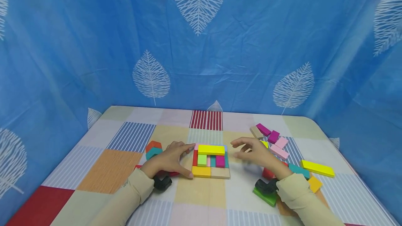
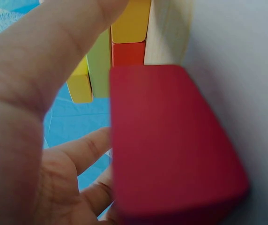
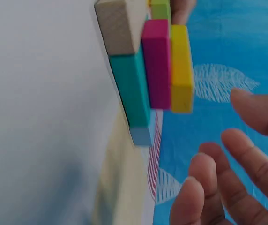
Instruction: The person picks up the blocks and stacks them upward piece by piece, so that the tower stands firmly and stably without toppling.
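Left hand (image 2: 26, 112) partly hides stacked blocks (image 2: 100, 68)

No legible text, labels, brands, numbers or signs

A long bright-yellow rectangular block (image 1: 211, 150) lies flat across a lime-green oblong block (image 1: 202, 160) at left and a magenta oblong block (image 1: 220, 162) at right; lower, a mustard-yellow oblong block (image 1: 201, 172) and a bare-wood oblong block (image 1: 220, 173) line the near side.

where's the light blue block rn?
Head view: the light blue block sits at the far right corner of the block structure, just beyond its right-edge teal block, toward the right hand.
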Demonstrator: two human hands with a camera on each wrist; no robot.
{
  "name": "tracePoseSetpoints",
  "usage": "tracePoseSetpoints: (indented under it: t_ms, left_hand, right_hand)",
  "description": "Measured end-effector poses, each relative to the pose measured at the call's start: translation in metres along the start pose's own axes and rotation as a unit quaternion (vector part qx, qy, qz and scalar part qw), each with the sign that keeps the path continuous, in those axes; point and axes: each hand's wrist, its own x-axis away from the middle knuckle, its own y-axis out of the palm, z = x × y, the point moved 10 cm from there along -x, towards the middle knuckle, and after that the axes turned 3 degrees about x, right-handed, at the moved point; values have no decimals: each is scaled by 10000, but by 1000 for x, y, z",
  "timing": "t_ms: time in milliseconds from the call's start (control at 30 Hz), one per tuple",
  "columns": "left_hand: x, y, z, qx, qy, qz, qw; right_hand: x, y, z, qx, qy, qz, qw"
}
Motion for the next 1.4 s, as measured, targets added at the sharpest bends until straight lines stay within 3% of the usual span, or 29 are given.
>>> tracePoseSetpoints:
  t_ms: [200,333,600,867,1033,1200,1400]
  left_hand:
    - [1,-1,-1,-9,-87,-7,10000]
    - [0,-1,0,5,-39,-13,10000]
    - [0,-2,0,40,-63,-34,10000]
    - [0,-3,2,101,-3,-33,9999]
    - [-1,-4,2,88,29,-22,10000]
    - [-1,-4,2,63,-2,-25,10000]
    - [0,-3,2,69,-42,-54,10000]
  right_hand:
    - [22,-25,6,-202,-143,-140,9996]
    - [40,-46,17,-478,8,-64,9988]
    - [85,-104,55,-668,444,558,9952]
    - [133,-153,105,150,1236,1479,9811]
    - [158,-178,129,563,1538,1812,9697]
    - [173,-192,157,1121,2060,1711,9569]
    - [183,-194,188,1506,2568,1219,9469]
